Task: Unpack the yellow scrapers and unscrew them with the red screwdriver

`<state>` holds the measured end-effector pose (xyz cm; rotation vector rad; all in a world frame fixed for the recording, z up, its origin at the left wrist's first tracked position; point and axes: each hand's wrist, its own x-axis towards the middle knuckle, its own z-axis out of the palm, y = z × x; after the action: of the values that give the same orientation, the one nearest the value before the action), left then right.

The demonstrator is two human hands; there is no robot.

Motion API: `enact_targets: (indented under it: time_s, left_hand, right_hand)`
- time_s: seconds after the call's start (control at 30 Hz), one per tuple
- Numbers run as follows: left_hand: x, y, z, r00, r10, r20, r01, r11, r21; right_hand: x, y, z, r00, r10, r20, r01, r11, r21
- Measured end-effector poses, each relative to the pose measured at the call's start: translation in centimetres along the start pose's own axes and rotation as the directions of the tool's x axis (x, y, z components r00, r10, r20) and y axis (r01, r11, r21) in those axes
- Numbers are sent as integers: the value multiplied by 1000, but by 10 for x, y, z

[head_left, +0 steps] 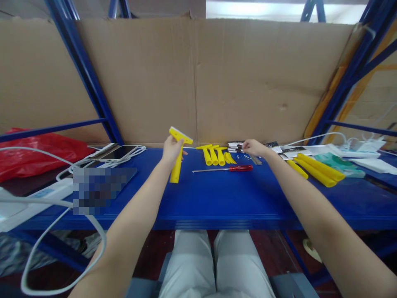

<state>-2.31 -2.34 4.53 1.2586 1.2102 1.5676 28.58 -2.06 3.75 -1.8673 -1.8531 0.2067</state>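
Note:
My left hand [172, 150] is closed around a yellow scraper [177, 162], held up over the blue table with its wide head at the top. Farther right, my right hand [252, 147] reaches down to a stack of small black-and-white packets [235, 147] near the cardboard; its fingertips are bent and hide whatever is between them. Beside that hand lie flat metal blades [255, 159] and tiny screws [246, 157]. Several yellow scraper handles [214, 155] and small yellow pieces [229, 158] sit between my hands. In front of them rests a red-handled screwdriver [240, 168].
Yellow tubes [319, 169] and a green plastic bag [339, 164] lie at the right. On the left are a red plastic bag [43, 151], a phone [119, 152] and white cables [96, 225]. A cardboard sheet [149, 82] stands behind, between blue metal posts [83, 70].

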Motion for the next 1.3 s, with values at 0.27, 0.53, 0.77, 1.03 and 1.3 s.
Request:
enact_targets:
  time_s: [0.27,0.53,0.77,1.03,1.3]
  left_hand:
    - [-23,9,76,748,316,583,-602,694,395]
    - [-21,-1,98,764,118,635,-476,768,429]
    - [-7,-8,90,857,66,511,-278,894,351]
    - [-7,9,54,956,6,294,-57,985,164]
    - [-8,-3,44,956,33,290,-108,963,246]
  right_hand:
    - [-8,38,15,993,119,-2,-114,940,-321]
    - [-11,21,14,980,-53,-192,4,969,-245]
    - [-19,6,18,979,-106,173,132,981,-143]
    - [-16,4,18,951,-35,306,100,975,-198]
    - [-21,14,-6,993,-40,110,30,995,93]
